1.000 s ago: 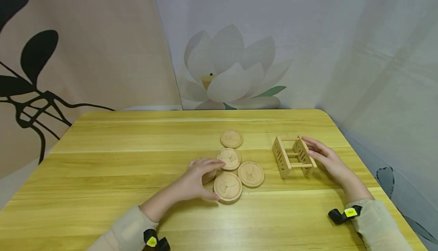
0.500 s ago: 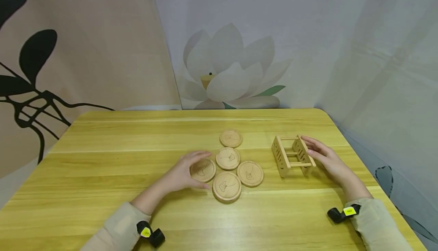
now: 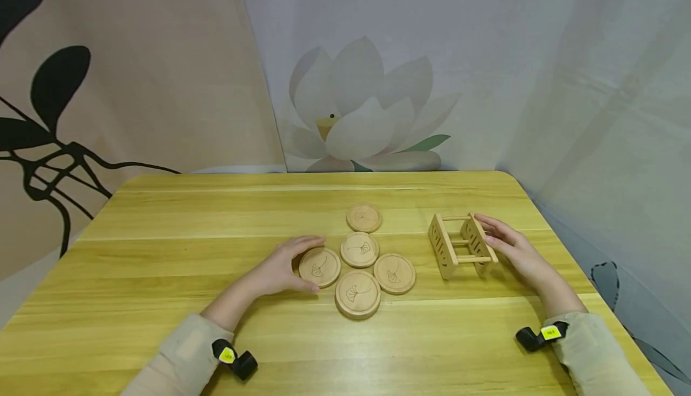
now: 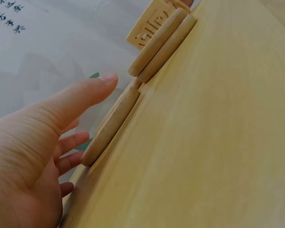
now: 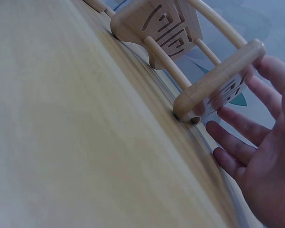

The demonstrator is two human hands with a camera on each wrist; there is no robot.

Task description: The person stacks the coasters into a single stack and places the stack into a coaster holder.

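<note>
Round wooden coasters engraved with ginkgo leaves lie flat in a cluster mid-table. My left hand is spread at the left side of the leftmost coaster; in the left wrist view its thumb stands apart from that coaster. The front coaster lies on top of another one, as the left wrist view shows two layers. To the right stands a wooden coaster rack with cut-out side panels and round bars. My right hand touches its right panel with extended fingers, the thumb near the upper edge.
Behind the leftmost coaster are a middle coaster and a far coaster; another coaster lies right of the front stack. The wooden table ends at a printed curtain behind.
My left hand has drawn back to the left from the front stack, uncovering the leftmost coaster. The coasters, the rack and my right hand stay in place.
</note>
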